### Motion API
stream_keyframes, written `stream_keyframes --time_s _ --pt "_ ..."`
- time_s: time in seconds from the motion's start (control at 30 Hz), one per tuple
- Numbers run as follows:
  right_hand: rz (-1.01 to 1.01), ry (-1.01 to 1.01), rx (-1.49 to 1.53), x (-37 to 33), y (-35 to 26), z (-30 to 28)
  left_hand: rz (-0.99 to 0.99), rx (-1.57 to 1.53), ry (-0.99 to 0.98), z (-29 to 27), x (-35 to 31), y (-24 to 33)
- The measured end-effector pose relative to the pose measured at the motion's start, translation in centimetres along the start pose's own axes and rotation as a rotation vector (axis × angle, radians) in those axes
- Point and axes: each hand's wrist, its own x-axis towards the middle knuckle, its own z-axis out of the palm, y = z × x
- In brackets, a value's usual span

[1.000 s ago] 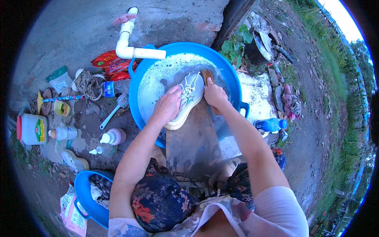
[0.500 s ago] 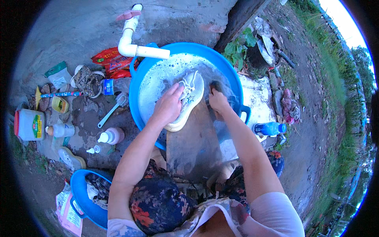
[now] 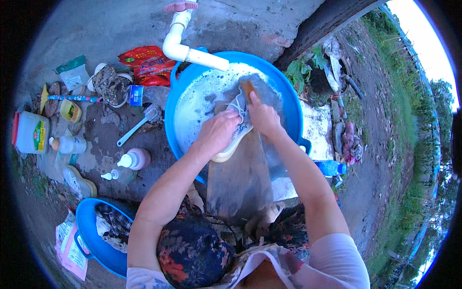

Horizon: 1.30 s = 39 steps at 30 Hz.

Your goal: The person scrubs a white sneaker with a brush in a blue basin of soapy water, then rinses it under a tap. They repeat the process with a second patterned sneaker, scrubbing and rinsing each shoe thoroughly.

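A white lace-up sneaker (image 3: pixel 232 146) rests on a dark wooden board (image 3: pixel 238 180) that slopes into a large blue basin (image 3: pixel 294 103) of grey, sudsy water. My left hand (image 3: pixel 217 132) is closed over the shoe's upper, covering much of it. White laces (image 3: pixel 237 104) stick out past my fingers. In my right hand (image 3: pixel 264 117) is a wooden-backed scrubbing brush (image 3: pixel 248 90), held against or just above the toe end of the shoe. Its bristles are hidden.
A white pipe tap (image 3: pixel 185 50) juts over the basin's back rim. To the left stand a pump bottle (image 3: pixel 137 159), a white-handled brush (image 3: pixel 137 127), a second sneaker (image 3: pixel 78 182) and a small blue tub (image 3: pixel 96 241) of clothes. A blue bottle (image 3: pixel 331 167) lies at right.
My right hand has lifted the brush out of the water and brought it left to the shoe. The shoe has turned and lies lower under my left hand. The whole view has shifted slightly.
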Motion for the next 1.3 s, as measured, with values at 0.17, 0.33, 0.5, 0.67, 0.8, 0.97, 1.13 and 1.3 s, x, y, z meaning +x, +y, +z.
stream_keyframes --time_s 0.17,0.33,0.5,0.67,0.8,0.97,1.13,1.3 --pt "-0.143 -0.110 -0.020 -4.4 -1.6 -1.8 0.013 0.038 0.108 0.3 -0.8 -1.2" --pt "0.019 0.046 -0.052 1.6 0.4 -0.2 0.060 0.027 0.143 1.1 -0.2 -0.3" --pt "-0.152 -0.162 0.012 -3.7 -2.0 -1.4 -0.081 -0.026 -0.005 -0.5 -1.0 -0.7" --pt "0.134 -0.004 0.027 0.4 0.2 -0.5 -0.049 -0.135 0.146 0.9 -0.6 -1.3" --pt "0.302 0.090 0.286 2.1 2.9 2.9 -0.328 -0.388 0.317 1.3 -3.2 -0.6" --pt "0.229 -0.126 0.453 -1.7 5.9 0.6 -0.220 -0.437 0.288 1.5 -4.2 -1.3" --pt "-0.224 0.021 0.275 -7.1 -0.4 -4.3 -0.068 -0.055 0.260 0.8 -4.6 -0.2" --pt "-0.114 -0.091 -0.149 0.3 -0.7 -2.5 0.033 0.077 0.197 0.2 -4.2 0.9"
